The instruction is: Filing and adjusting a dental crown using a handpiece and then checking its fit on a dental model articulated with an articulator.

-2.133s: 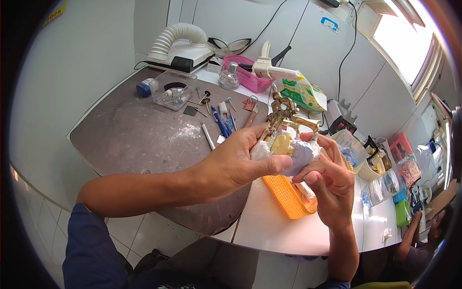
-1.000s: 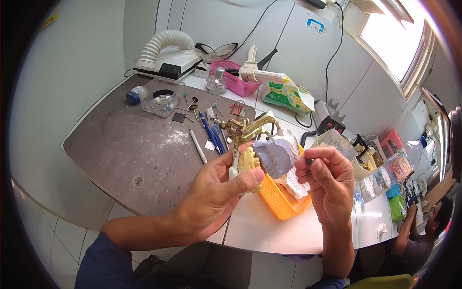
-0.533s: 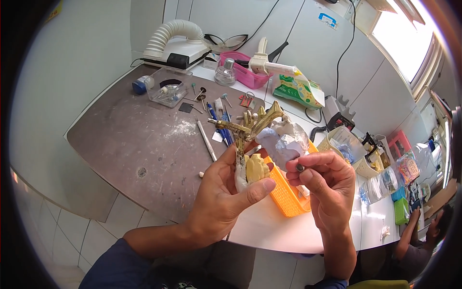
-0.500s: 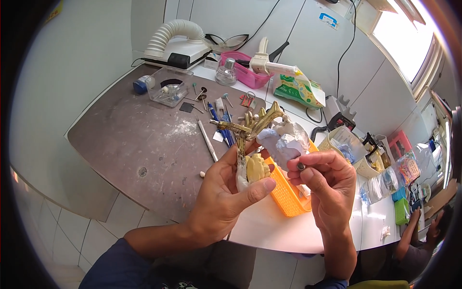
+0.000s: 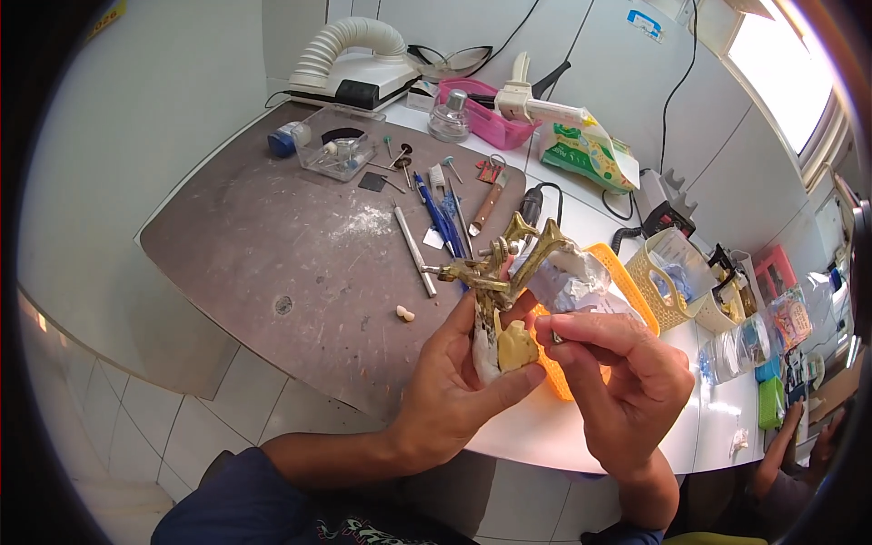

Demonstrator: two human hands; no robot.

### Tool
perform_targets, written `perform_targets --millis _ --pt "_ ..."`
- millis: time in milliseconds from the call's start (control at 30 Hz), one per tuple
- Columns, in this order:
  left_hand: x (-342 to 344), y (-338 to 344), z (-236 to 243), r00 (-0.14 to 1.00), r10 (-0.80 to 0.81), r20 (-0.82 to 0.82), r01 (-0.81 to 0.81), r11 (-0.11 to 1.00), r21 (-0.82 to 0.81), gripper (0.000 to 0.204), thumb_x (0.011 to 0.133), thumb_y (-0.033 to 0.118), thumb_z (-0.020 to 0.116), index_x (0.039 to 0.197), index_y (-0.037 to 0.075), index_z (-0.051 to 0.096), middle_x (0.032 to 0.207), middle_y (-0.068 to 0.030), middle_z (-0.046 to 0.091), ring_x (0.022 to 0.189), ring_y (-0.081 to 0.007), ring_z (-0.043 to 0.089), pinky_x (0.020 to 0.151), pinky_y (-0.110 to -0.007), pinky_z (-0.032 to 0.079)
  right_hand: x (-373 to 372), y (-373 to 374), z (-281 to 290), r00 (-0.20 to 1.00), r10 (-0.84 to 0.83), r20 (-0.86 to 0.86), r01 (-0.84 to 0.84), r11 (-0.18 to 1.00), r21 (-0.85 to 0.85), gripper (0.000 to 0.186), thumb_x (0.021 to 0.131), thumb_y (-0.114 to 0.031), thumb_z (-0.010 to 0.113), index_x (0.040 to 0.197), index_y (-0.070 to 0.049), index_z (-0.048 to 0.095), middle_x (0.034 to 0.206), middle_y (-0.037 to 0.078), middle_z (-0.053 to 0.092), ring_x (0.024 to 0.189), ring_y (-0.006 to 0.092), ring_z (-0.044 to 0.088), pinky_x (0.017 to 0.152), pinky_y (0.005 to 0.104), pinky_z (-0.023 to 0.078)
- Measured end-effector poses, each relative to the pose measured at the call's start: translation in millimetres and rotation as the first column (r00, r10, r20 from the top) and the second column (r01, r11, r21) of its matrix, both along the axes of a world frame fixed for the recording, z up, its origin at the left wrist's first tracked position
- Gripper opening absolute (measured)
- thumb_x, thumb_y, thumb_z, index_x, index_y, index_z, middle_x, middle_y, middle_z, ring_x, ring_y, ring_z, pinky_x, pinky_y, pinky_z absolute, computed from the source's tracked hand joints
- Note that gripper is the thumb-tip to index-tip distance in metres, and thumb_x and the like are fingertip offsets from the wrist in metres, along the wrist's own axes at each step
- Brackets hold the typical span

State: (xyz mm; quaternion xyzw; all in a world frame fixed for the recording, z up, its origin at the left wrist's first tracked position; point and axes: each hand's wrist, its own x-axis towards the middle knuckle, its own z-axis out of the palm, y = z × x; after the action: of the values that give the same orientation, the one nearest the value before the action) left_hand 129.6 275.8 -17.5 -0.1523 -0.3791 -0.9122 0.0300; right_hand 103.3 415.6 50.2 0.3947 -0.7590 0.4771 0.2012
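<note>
My left hand (image 5: 436, 391) is wrapped round the lower side of a brass dental articulator (image 5: 490, 277). A yellow dental cast (image 5: 518, 349), set in white plaster, sits in the lower arm beside my thumb. The upper arm is swung open and carries a pale plaster cast (image 5: 577, 280), partly behind my right hand. Between thumb and forefinger, my right hand (image 5: 631, 381) pinches a small dark metal piece (image 5: 556, 337) close to the yellow cast. It looks like a dental crown, but the fingers cover most of it.
On the brown board lie small tooth-coloured pieces (image 5: 404, 313), a slim white-handled tool (image 5: 414, 250), blue pens (image 5: 436, 213) and a wooden-handled knife (image 5: 490, 204). An orange basket (image 5: 640, 300) stands behind the articulator. Farther back are a clear box (image 5: 338, 150) and a pink basket (image 5: 500, 133). A co-worker's arm (image 5: 781, 445) shows at right.
The articulator has turned in my left hand, and its upper arm has shifted. My right hand has brought the metal piece nearer the yellow cast. The whole view has shifted slightly.
</note>
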Motion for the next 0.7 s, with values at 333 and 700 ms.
perform_targets --millis 333,700 --pt "6 0 -2 0.986 0.151 -0.067 -0.156 0.985 -0.078 0.071 0.082 -0.007 0.064 0.141 0.001 0.024 0.129 -0.0077 0.044 0.120 -0.0143 0.047 0.102 -0.030 0.039 2 -4 -5 0.999 -0.019 0.034 0.015 0.996 0.093 0.023 0.077 0.002 0.072 0.099 -0.002 0.070 0.082 0.010 0.071 0.070 0.0164 0.069 0.063 0.0254 0.052" --pt "11 1 1 0.979 0.194 -0.059 -0.200 0.971 -0.134 0.092 0.081 -0.005 0.065 0.149 0.001 0.002 0.147 -0.0145 0.032 0.136 -0.0162 0.033 0.115 -0.033 0.021 6 -4 -5 1.000 -0.023 0.009 0.022 0.994 0.111 0.021 0.077 0.001 0.072 0.098 -0.002 0.070 0.081 0.009 0.071 0.070 0.0159 0.069 0.063 0.0236 0.052"
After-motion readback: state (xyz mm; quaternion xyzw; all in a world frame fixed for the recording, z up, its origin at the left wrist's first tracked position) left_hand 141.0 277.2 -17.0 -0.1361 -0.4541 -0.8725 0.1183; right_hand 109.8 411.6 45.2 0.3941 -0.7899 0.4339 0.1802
